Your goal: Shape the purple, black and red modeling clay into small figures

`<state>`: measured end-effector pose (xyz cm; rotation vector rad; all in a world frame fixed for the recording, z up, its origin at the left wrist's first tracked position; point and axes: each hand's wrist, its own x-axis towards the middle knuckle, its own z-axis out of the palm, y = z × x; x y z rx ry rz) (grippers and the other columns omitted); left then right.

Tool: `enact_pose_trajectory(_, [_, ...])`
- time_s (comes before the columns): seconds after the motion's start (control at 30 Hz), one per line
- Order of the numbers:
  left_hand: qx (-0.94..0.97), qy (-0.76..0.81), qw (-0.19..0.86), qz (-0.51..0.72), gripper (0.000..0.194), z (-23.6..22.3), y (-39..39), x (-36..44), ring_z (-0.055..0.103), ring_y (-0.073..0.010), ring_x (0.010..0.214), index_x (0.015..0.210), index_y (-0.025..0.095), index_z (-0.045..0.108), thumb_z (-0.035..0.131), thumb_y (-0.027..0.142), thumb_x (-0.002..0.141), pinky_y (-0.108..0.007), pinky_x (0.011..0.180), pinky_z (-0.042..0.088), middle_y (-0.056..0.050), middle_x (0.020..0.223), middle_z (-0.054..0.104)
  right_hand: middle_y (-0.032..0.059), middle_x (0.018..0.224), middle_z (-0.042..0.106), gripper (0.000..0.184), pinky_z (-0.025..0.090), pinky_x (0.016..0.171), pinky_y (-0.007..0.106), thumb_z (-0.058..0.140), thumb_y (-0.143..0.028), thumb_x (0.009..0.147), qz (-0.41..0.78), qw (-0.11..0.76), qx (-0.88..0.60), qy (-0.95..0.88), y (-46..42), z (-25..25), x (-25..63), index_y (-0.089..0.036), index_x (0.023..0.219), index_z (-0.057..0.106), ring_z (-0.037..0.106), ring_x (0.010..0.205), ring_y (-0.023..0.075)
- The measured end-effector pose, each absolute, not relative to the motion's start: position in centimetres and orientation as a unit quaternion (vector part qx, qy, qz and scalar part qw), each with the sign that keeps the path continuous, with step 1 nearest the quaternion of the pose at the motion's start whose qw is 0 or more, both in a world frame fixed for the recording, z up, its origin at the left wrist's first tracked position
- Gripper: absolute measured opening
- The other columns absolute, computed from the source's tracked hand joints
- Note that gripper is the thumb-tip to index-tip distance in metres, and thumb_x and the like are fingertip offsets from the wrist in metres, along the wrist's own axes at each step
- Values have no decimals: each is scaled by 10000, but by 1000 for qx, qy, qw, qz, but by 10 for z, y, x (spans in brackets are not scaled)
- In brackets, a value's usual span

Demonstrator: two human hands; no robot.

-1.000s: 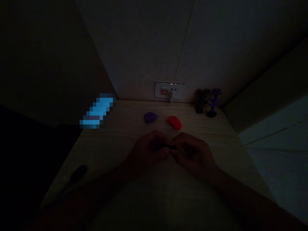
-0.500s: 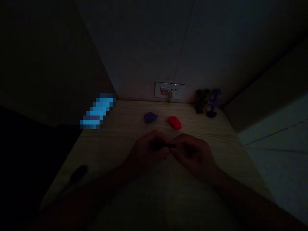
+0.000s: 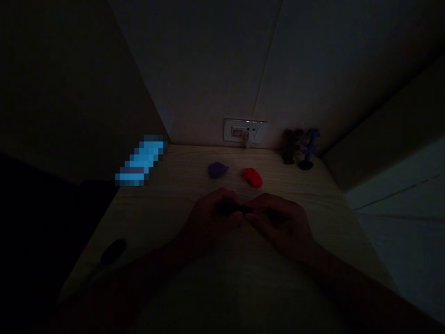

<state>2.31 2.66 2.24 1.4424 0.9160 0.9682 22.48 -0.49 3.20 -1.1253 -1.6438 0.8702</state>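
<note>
1. Between the two hands, above the wooden tabletop point(image 3: 156, 199), is a small dark piece point(image 3: 246, 209); its outline is hard to make out in the dim light.
2. At the piece's left end, the left hand point(image 3: 203, 222) is curled around it, thumb and fingers closed on it; how much lies inside the fingers cannot be told.
3. At the piece's right end, the right hand point(image 3: 290, 225) pinches it between thumb and forefinger; the fingertips of both hands nearly meet there.
4. Just beyond the left hand lies a purple lump point(image 3: 217, 170); just beyond the gap between the hands lies a red lump point(image 3: 252, 177), to the right of the purple one and apart from it.
5. Farther beyond the right hand, near the wall, stand a brown figure point(image 3: 289, 147) and, just right of it, a purple figure point(image 3: 310, 144) on a dark round base.
6. Well to the left of the left hand and beyond it is a blurred-out blue shape point(image 3: 144, 160); nearer the body, beside the left forearm, lies a dark oblong object point(image 3: 114, 251).
7. Straight beyond both hands, a socket plate point(image 3: 227, 130) is set in the wall; a plug point(image 3: 246, 138) sits in it.
</note>
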Motion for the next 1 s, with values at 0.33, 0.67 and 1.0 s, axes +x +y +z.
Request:
enact_pose_trajectory(0.33, [593, 378, 580, 411, 129, 24, 25, 24, 681, -153, 665, 918, 197, 658, 746, 255, 844, -287, 668, 561, 13, 748, 711, 41, 932, 808, 171, 597, 729, 324, 850, -293, 875, 359, 462, -458, -669, -5, 28, 227, -245, 1029, 792, 750, 821, 207])
enact_pose_trajectory(0.67, [580, 353, 612, 406, 175, 22, 25, 25, 695, -164, 714, 926, 194, 642, 763, 274, 829, -290, 678, 568, -3, 812, 708, 38, 851, 788, 97, 574, 638, 295, 818, -279, 886, 380, 463, -451, -661, -6, 30, 226, -232, 963, 782, 725, 743, 190])
enact_pose_trajectory(1.0, [586, 382, 586, 409, 133, 22, 26, 26, 703, -160, 746, 900, 189, 691, 777, 233, 807, -279, 697, 574, -11, 826, 734, 42, 880, 759, 149, 572, 661, 301, 812, -288, 885, 371, 447, -458, -672, -5, 31, 225, -232, 1012, 756, 717, 764, 194])
